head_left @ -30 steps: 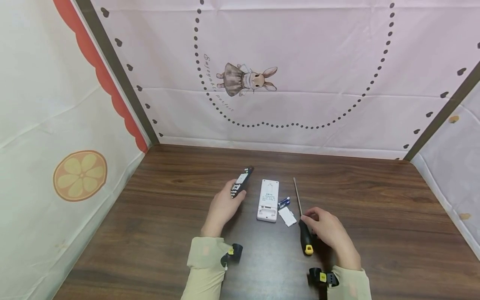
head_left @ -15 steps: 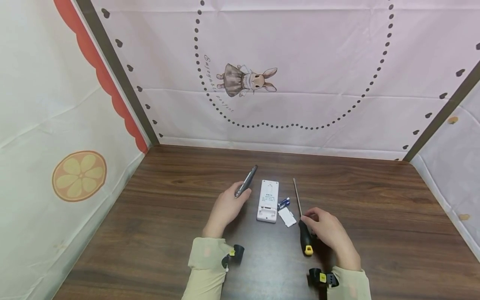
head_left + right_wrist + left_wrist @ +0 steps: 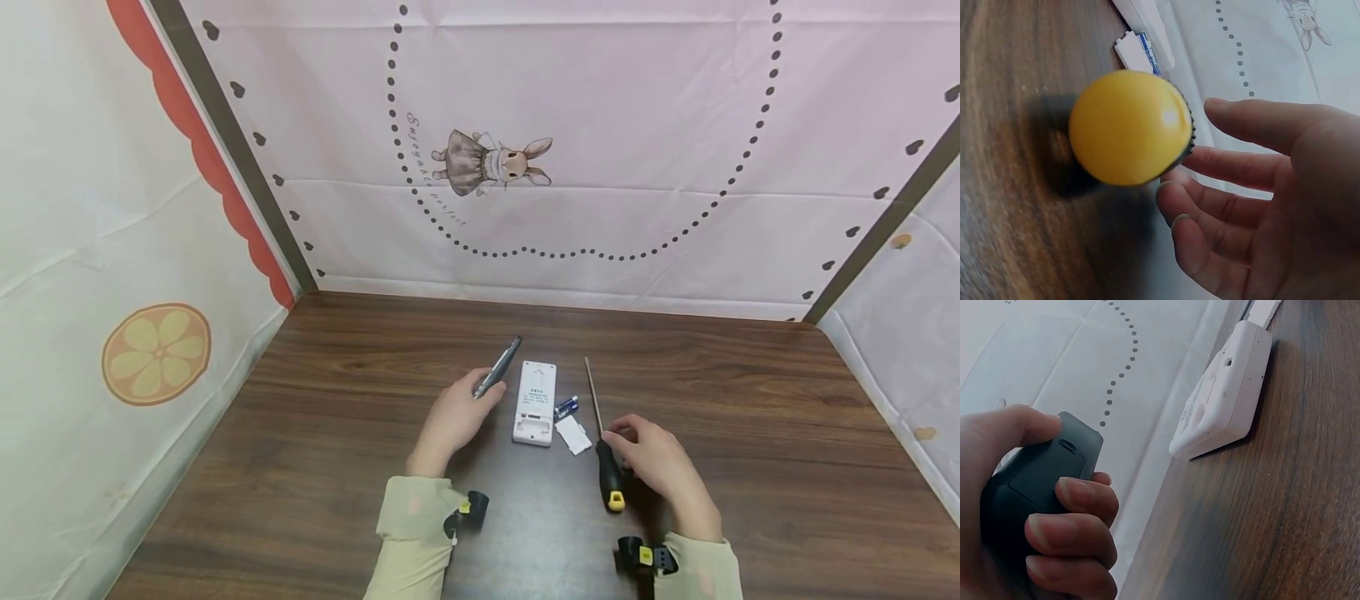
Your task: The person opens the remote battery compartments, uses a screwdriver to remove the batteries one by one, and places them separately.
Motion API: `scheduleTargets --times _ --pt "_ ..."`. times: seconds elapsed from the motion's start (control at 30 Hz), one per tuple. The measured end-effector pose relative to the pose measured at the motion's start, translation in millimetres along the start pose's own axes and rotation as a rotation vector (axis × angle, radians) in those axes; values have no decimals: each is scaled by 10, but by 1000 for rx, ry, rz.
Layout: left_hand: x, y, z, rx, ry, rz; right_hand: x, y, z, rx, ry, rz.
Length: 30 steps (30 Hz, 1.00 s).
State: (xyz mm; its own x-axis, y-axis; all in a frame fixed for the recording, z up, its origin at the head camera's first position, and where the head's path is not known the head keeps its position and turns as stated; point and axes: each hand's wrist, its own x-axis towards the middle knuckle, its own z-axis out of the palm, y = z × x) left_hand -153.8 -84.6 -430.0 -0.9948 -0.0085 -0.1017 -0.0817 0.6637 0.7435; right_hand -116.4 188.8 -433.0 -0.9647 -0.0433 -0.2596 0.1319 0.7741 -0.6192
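Observation:
My left hand (image 3: 459, 417) grips a black remote control (image 3: 497, 367), now turned edge-on in the head view. In the left wrist view its dark back, with the battery cover (image 3: 1047, 478), faces the camera; thumb and fingers wrap its sides. To its right lies a white remote control (image 3: 536, 402), back up, its battery bay uncovered. Beside that are a white battery cover (image 3: 573, 435) and blue batteries (image 3: 566, 407). My right hand (image 3: 654, 454) rests loosely curled at a screwdriver (image 3: 611, 479) with a black handle and yellow end; the thumb stands apart from the handle.
Everything lies on a dark wood-grain table (image 3: 337, 417). A pale printed cloth (image 3: 615, 150) with a rabbit figure hangs behind it, with further cloths along the left and right sides.
My left hand has turned the black remote from showing its buttons to edge-on and shifted slightly right. The right hand and the screwdriver stay in place.

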Motion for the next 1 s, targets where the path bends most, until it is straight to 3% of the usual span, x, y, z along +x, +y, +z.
scheduleTargets --times 0.6,1.0 --pt "-6 34 34 8 -13 10 -18 -2 -60 -10 33 -23" --pt "-13 39 28 -128 -94 -7 -57 -78 -86 5 80 -70"
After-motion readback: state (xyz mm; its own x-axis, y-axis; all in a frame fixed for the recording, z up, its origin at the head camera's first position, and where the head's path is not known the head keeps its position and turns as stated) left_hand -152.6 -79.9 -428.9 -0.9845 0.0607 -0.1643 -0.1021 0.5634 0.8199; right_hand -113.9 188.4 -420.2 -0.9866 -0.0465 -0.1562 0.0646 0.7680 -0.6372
